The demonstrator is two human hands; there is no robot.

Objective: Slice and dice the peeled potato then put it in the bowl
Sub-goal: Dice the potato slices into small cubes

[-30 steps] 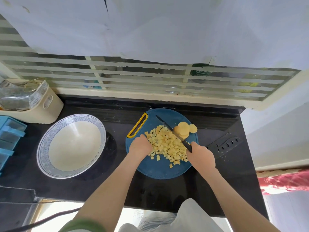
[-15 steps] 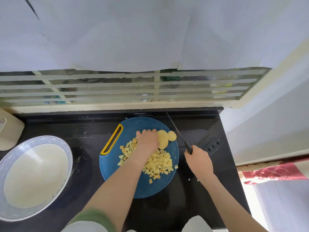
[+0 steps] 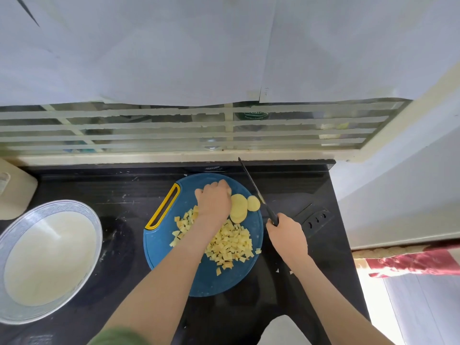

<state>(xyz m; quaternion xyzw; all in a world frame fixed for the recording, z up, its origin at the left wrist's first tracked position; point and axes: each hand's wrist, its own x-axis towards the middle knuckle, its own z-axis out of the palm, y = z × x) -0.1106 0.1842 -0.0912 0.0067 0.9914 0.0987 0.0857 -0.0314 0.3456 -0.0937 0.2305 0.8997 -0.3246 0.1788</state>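
Left hand (image 3: 214, 204) moved beside slices (image 3: 239, 209), fingers' (image 3: 220, 187) hold hidden; right hand (image 3: 287, 236) grips knife (image 3: 256, 190).

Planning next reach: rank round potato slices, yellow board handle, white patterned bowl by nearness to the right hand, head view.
1. Round potato slices, left of right hand.
2. Yellow board handle, board's left edge.
3. White patterned bowl, far left.

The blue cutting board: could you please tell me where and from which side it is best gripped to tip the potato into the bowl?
Grip the yellow-rimmed handle slot on the left edge of the cutting board, probably coming from the left, the bowl side. The slot lies clear of the diced potato, while the right hand holds the knife over the right edge.
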